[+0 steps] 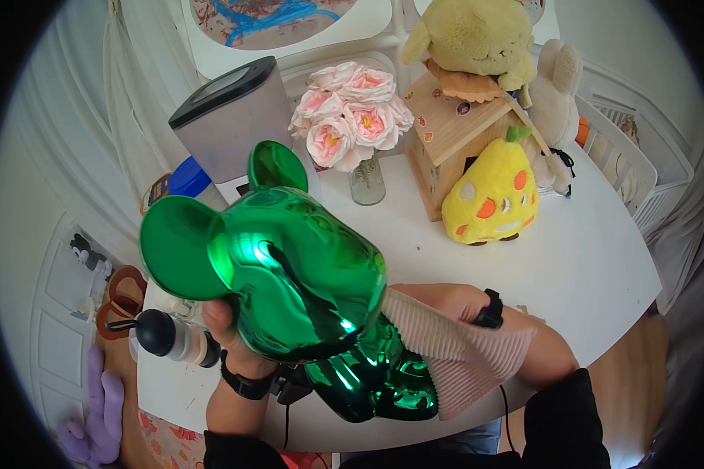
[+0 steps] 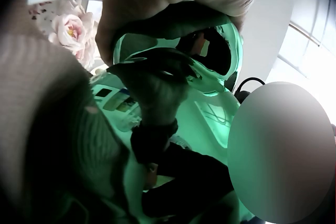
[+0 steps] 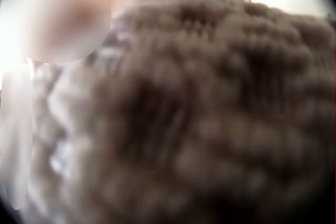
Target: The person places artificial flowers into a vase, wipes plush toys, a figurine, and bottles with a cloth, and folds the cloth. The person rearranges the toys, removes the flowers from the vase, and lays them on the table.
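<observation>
A shiny metallic-green bear figurine [image 1: 305,273] with round ears hangs tilted over the table's near side, head to the left and legs toward the person. My left hand [image 1: 238,344] grips it at the head, thumb below the near ear and the other fingers hidden behind. In the left wrist view the green surface [image 2: 202,113] fills the middle and mirrors an arm. My right hand [image 1: 446,301] holds a pink ribbed cloth [image 1: 469,352] against the figurine's side, its fingertips hidden. The cloth [image 3: 199,119] fills most of the right wrist view, blurred.
On the white table [image 1: 594,250] stand a vase of pink flowers [image 1: 360,117], a grey bin with a dark lid [image 1: 231,117], a wooden house [image 1: 446,133] and a yellow pear plush [image 1: 493,195]. A black-capped bottle [image 1: 172,336] lies at the left edge.
</observation>
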Tool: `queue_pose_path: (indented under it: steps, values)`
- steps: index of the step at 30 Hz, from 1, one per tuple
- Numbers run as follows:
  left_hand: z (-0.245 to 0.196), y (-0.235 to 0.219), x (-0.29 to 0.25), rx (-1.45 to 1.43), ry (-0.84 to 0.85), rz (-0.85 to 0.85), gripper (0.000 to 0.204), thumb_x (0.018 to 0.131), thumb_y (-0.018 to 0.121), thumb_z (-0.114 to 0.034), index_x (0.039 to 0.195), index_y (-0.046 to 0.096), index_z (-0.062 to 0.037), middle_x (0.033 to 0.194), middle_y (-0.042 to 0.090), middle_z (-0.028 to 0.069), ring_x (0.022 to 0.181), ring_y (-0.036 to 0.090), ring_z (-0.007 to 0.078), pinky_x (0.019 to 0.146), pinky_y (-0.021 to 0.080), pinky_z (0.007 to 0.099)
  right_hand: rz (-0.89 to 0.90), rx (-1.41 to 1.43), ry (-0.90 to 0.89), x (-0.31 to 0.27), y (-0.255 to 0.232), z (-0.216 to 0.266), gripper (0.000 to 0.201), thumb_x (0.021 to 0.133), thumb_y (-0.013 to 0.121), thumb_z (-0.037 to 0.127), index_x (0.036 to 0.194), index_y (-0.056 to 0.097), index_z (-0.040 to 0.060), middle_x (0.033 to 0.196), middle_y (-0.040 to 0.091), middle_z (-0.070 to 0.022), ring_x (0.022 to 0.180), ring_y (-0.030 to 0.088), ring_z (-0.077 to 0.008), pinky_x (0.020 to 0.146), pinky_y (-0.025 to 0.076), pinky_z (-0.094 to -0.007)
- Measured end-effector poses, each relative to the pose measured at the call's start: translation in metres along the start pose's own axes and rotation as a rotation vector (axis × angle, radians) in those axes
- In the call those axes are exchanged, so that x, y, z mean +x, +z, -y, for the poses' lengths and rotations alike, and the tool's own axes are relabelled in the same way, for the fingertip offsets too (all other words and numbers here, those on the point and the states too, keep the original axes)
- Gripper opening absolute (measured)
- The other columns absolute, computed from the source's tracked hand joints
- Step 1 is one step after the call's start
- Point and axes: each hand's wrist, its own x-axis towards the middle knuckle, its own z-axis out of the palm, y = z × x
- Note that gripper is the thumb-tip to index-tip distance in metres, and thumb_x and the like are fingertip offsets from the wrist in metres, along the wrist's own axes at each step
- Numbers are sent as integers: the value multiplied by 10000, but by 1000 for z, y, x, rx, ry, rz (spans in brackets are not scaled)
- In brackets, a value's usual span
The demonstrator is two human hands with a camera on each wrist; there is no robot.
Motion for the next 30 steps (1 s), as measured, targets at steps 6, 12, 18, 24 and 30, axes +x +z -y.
queue_pose_path:
  steps: [6, 12, 18, 24, 30]
  values:
    - [2, 4, 22, 90, -40, -370, 682, 999, 474, -604, 1413, 474, -61, 1356, 575, 90, 1225, 574, 223, 1046, 471, 412, -547, -641, -253, -18, 67, 31, 747, 778, 859, 206, 1407, 500, 25, 1357, 594, -64, 1183, 602, -123, 972, 504, -279]
    - [11, 22, 38, -4, -306, -343, 641, 1033, 455, -560, 1448, 438, -72, 1393, 555, 96, 1231, 571, 221, 1084, 441, 404, -515, 254, -265, 8, -8, 23, 559, 870, 802, 137, 1354, 550, 14, 1264, 645, -36, 1087, 624, -85, 901, 523, -249]
    - [4, 50, 31, 39, -322, -310, 695, 1021, 486, -564, 1496, 362, -73, 1432, 517, 112, 1304, 519, 244, 1119, 414, 428, -689, -219, -235, -10, 25, 65, 468, 910, 777, 229, 1281, 611, -2, 1123, 704, -51, 969, 664, -94, 860, 534, -257]
    - [18, 50, 20, 67, -290, -339, 716, 1034, 436, -568, 1495, 345, -28, 1448, 508, 141, 1309, 533, 272, 1097, 451, 435, -447, -284, -117, 2, -2, 35, 606, 949, 723, 275, 1421, 470, -9, 1289, 628, -70, 1117, 602, -100, 944, 490, -260]
    - [41, 27, 6, 115, -233, -264, 914, 829, 841, -228, 1509, 248, -78, 1407, 490, 110, 1275, 527, 245, 1072, 453, 407, -515, -538, -81, -6, 23, 54, 484, 969, 666, 211, 1367, 523, -25, 1260, 643, -75, 1126, 592, -117, 969, 480, -287]
